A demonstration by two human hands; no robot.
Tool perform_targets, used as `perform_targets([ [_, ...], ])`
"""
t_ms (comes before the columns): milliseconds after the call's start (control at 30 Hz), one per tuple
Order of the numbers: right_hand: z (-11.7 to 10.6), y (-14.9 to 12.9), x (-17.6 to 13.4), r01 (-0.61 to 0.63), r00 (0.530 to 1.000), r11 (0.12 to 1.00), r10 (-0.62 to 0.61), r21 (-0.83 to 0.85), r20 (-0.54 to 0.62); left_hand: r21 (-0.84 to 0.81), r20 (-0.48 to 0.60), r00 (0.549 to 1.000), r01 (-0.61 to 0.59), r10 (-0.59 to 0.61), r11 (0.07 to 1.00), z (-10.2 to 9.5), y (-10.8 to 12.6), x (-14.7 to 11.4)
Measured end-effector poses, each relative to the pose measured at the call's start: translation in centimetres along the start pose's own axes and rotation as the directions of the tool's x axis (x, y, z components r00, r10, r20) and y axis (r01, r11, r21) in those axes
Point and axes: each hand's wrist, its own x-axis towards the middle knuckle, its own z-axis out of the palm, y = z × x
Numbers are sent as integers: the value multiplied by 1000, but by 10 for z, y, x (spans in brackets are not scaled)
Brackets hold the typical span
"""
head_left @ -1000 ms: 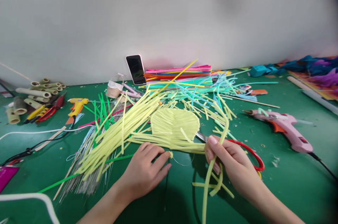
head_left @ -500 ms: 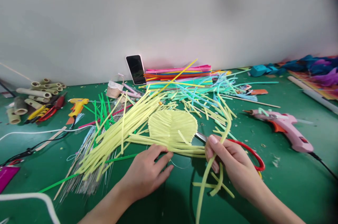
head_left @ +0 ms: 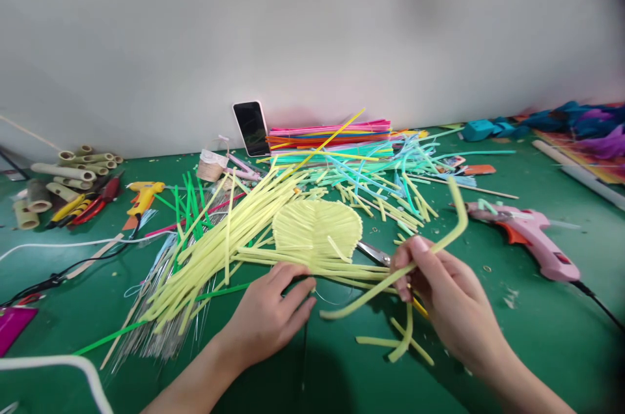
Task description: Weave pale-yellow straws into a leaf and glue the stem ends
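A pale yellow leaf shape (head_left: 317,228) made of pipe cleaners lies at the middle of the table. My left hand (head_left: 273,310) has its bent fingers closed at the leaf's lower end; the exact grip is partly hidden. Between thumb and fingers, my right hand (head_left: 442,290) pinches a bent yellow pipe cleaner (head_left: 371,293), which slants up to the right. Scissors (head_left: 375,253) show their blades just left of that hand, their handles mostly hidden behind it. Long yellow pipe cleaners (head_left: 234,245) are heaped left of the leaf. Short cut pieces (head_left: 403,345) lie below my right hand.
A pink glue gun (head_left: 532,238) lies at the right, a yellow glue gun (head_left: 144,196) at the left. Pliers (head_left: 92,206) and bamboo tubes (head_left: 73,173) are farther left. A phone (head_left: 250,127) leans on the wall beside bundled coloured pipe cleaners (head_left: 332,134).
The pipe cleaner in my right hand has swung from nearly upright to a slant across the front. The scissors' red handle has gone out of sight. Leaf and left hand have shifted slightly left.
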Motion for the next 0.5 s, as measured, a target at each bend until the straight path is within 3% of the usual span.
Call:
perform_targets([
  [100, -10, -2, 4, 33, 996, 999, -33, 4, -80, -43, -98, 995, 23, -27, 999, -2, -1, 0],
  [233, -18, -6, 9, 70, 997, 988, -75, -137, -31, -44, -203, 977, 58, -66, 997, -5, -2, 0],
  [500, -31, -8, 18, 189, 973, 859, -99, -475, 208, 1, -127, 983, 134, -133, 991, -7, -4, 2],
])
